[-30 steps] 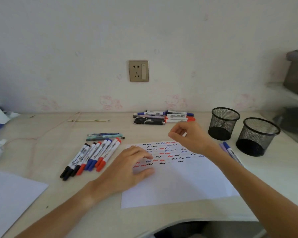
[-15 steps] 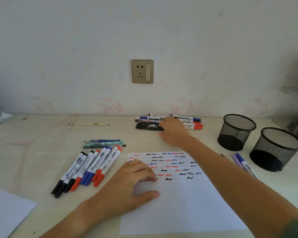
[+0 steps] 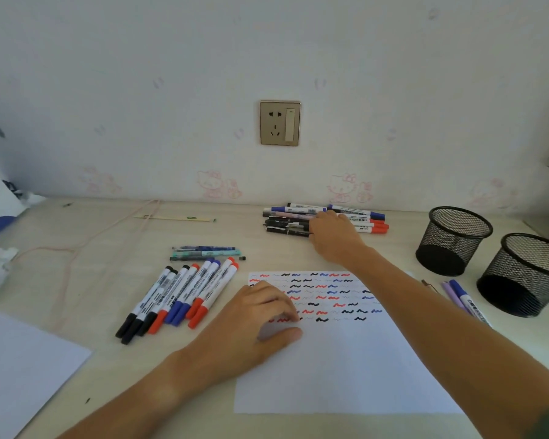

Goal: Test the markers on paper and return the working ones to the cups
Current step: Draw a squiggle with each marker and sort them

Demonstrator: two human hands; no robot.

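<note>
Here, a white paper [image 3: 346,369] lies flat on a pale bench [image 3: 92,280], and everything else is placed around it. Its far half is covered in short red, blue and black squiggles. The left hand [image 3: 260,321] rests on the paper's left edge, fingers bent and fingertips pressing down on the sheet, thumb stretched flat; it holds nothing. The right hand [image 3: 333,236] reaches past the paper's far edge and lies on top of a pile of markers [image 3: 292,220] near the wall; its fingers curve over them, but I cannot tell whether they grip one. Left of the paper, a row of markers [image 3: 181,296] with black, red and blue caps lies side by side, slanted. Just beyond that row sit a few pens [image 3: 206,253]. Right of the paper stand two black mesh cups [image 3: 454,239], upright and close together. Between the paper and the nearer cup lie a blue marker [image 3: 463,296] and a purple pen [image 3: 449,291]. A second sheet [image 3: 23,369] lies well left of the paper. A socket [image 3: 280,123] is on the wall beyond.
</note>
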